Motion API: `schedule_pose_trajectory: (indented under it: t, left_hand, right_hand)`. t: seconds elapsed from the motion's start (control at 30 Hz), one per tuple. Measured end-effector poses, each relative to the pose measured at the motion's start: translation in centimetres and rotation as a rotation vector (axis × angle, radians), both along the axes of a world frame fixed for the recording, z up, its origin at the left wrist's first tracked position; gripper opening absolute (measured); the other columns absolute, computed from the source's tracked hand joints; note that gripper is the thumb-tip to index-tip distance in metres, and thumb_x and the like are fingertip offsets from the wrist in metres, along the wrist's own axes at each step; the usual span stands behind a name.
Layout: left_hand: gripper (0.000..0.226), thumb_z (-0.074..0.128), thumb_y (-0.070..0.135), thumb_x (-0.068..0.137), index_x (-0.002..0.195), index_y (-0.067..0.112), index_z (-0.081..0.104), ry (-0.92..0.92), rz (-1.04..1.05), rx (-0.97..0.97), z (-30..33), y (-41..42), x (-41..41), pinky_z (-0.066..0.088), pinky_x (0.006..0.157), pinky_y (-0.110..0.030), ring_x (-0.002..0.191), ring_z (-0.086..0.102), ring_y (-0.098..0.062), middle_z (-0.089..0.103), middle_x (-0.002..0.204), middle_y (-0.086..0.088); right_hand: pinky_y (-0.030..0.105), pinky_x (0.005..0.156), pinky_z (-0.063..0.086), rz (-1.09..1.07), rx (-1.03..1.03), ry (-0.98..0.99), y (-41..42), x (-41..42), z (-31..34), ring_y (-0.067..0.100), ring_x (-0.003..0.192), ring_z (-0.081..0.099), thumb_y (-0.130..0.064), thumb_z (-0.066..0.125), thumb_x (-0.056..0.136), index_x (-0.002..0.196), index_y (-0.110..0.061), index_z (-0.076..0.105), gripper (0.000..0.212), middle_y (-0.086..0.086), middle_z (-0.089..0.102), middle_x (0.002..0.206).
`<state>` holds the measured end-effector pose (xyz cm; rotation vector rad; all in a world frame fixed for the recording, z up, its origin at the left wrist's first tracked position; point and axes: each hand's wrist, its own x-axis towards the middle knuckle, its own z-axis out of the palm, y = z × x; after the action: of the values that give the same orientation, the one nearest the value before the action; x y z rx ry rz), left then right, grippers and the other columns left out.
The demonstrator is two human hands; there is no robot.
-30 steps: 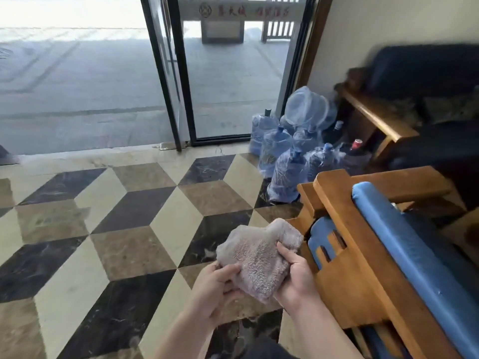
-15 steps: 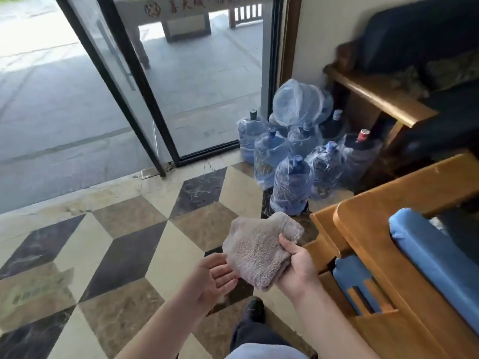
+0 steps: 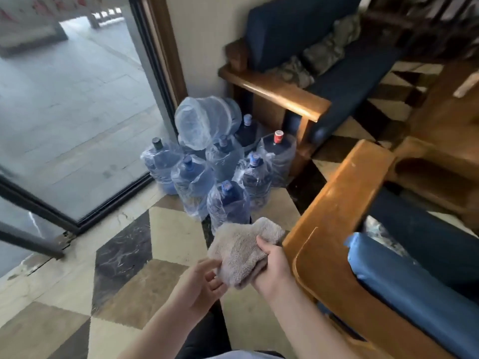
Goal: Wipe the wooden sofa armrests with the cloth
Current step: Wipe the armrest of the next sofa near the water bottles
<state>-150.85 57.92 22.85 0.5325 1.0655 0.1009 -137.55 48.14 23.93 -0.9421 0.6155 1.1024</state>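
Your right hand (image 3: 272, 265) grips the cloth (image 3: 239, 251); left hand (image 3: 199, 283) is loosely open, fingertips touching it. Judge it soft and light: hold it bunched, near the armrest (image 3: 334, 211) at right.

The cloth (image 3: 241, 251) is grey-beige. The near armrest (image 3: 337, 216) is amber wood beside blue cushions (image 3: 404, 288). The floor (image 3: 124, 255) shows cream, brown and black diamonds.

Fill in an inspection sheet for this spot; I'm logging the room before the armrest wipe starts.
surface: near wooden armrest bare, cloth not yet on it.
job's things: grey cloth folded, held just left of that armrest; far armrest untouched.
clutter: plastic-wrapped water jugs grouped on the floor.
grippers: right hand grips the cloth; left hand touches its lower edge.
cables: nothing seen.
surroundings: glass door, patterned tile floor, blue cushions.
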Motion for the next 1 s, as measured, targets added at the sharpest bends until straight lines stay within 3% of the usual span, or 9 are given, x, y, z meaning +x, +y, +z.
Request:
schedule_pose_trajectory:
  t: [0.13, 0.2, 0.37, 0.47, 0.53, 0.63, 0.77, 0.87, 1.0]
  left_hand:
    - [0.025, 0.061, 0.002, 0.091, 0.113, 0.013, 0.055, 0.038, -0.228, -0.051, -2.1, 4.8, 8.4, 0.054, 0.052, -0.031, 0.057, 0.065, -0.024, 0.068, 0.078, -0.013]
    - [0.036, 0.067, 0.004, 0.085, 0.115, 0.017, 0.053, 0.030, -0.348, -0.083, -3.2, 7.0, 11.8, 0.048, 0.055, -0.030, 0.055, 0.059, -0.023, 0.063, 0.077, -0.011]
    - [0.057, 0.069, 0.000, 0.071, 0.119, 0.023, 0.052, 0.041, -0.557, -0.127, -3.7, 12.7, 19.9, 0.059, 0.050, -0.037, 0.054, 0.066, -0.029, 0.070, 0.084, -0.017]
    - [0.065, 0.073, 0.008, 0.064, 0.124, 0.024, 0.056, 0.061, -0.699, -0.134, -3.0, 13.9, 24.6, 0.061, 0.061, -0.044, 0.085, 0.071, -0.036, 0.061, 0.120, -0.019]
    - [0.051, 0.072, 0.008, 0.075, 0.122, 0.022, 0.059, 0.082, -0.820, -0.113, -3.4, 13.7, 27.4, 0.061, 0.063, -0.044, 0.095, 0.068, -0.034, 0.059, 0.120, -0.014]
    - [0.004, 0.059, 0.009, 0.095, 0.096, 0.012, 0.057, 0.165, -0.996, -0.083, -4.6, 12.0, 31.3, 0.052, 0.046, -0.029, 0.057, 0.062, -0.020, 0.062, 0.073, -0.010]
    - [0.014, 0.054, 0.007, 0.099, 0.085, 0.008, 0.057, 0.281, -1.101, -0.116, -6.2, 8.6, 34.8, 0.040, 0.035, -0.019, 0.033, 0.044, -0.011, 0.048, 0.047, -0.004]
    - [0.013, 0.057, 0.009, 0.098, 0.085, 0.006, 0.058, 0.352, -1.224, -0.095, -7.4, 5.9, 38.0, 0.042, 0.035, -0.019, 0.041, 0.050, -0.014, 0.052, 0.051, -0.005]
    - [0.013, 0.063, 0.014, 0.094, 0.102, 0.004, 0.062, 0.452, -1.374, -0.023, -8.3, 3.3, 41.2, 0.046, 0.044, -0.025, 0.063, 0.062, -0.027, 0.061, 0.085, -0.014]
  right_hand:
    - [0.053, 0.056, 0.059, -0.221, -0.111, 0.029, 2.5, 5.2, -2.1, 0.040, 0.093, 0.069, -0.020, 0.054, 0.104, 0.114, -0.007, 0.065, 0.019, 0.022, 0.078, 0.092]
    - [0.055, 0.067, 0.055, -0.312, -0.154, 0.043, 4.1, 7.4, -2.8, 0.040, 0.094, 0.068, -0.022, 0.054, 0.105, 0.116, -0.005, 0.065, 0.023, 0.025, 0.074, 0.108]
    - [0.062, 0.077, 0.052, -0.599, -0.257, 0.038, 8.2, 12.7, -2.4, 0.046, 0.114, 0.065, -0.014, 0.055, 0.104, 0.120, -0.005, 0.063, 0.020, 0.027, 0.067, 0.127]
    - [0.062, 0.103, 0.047, -0.722, -0.302, 0.067, 9.4, 15.4, -1.9, 0.045, 0.124, 0.059, -0.012, 0.051, 0.106, 0.107, -0.006, 0.059, 0.010, 0.026, 0.062, 0.128]
    - [0.062, 0.107, 0.046, -0.779, -0.332, 0.055, 9.7, 16.6, -1.9, 0.045, 0.119, 0.061, -0.012, 0.049, 0.108, 0.106, -0.009, 0.056, 0.008, 0.024, 0.062, 0.123]
    - [0.055, 0.094, 0.053, -0.861, -0.405, 0.081, 8.8, 18.5, -2.8, 0.041, 0.102, 0.065, -0.009, 0.044, 0.108, 0.111, -0.005, 0.058, 0.015, 0.023, 0.065, 0.115]
    - [0.033, 0.060, 0.054, -0.875, -0.518, 0.111, 6.4, 19.8, -4.1, 0.026, 0.066, 0.062, -0.008, 0.044, 0.108, 0.123, 0.007, 0.057, 0.025, 0.011, 0.068, 0.078]
    - [0.033, 0.057, 0.043, -0.910, -0.567, 0.190, 3.7, 22.6, -6.0, 0.022, 0.067, 0.057, -0.014, 0.046, 0.109, 0.130, 0.006, 0.056, 0.031, 0.009, 0.061, 0.079]
    - [0.033, 0.062, 0.042, -0.977, -0.587, 0.221, 0.2, 25.7, -8.3, 0.030, 0.081, 0.062, -0.011, 0.044, 0.108, 0.131, 0.005, 0.055, 0.030, 0.022, 0.065, 0.107]
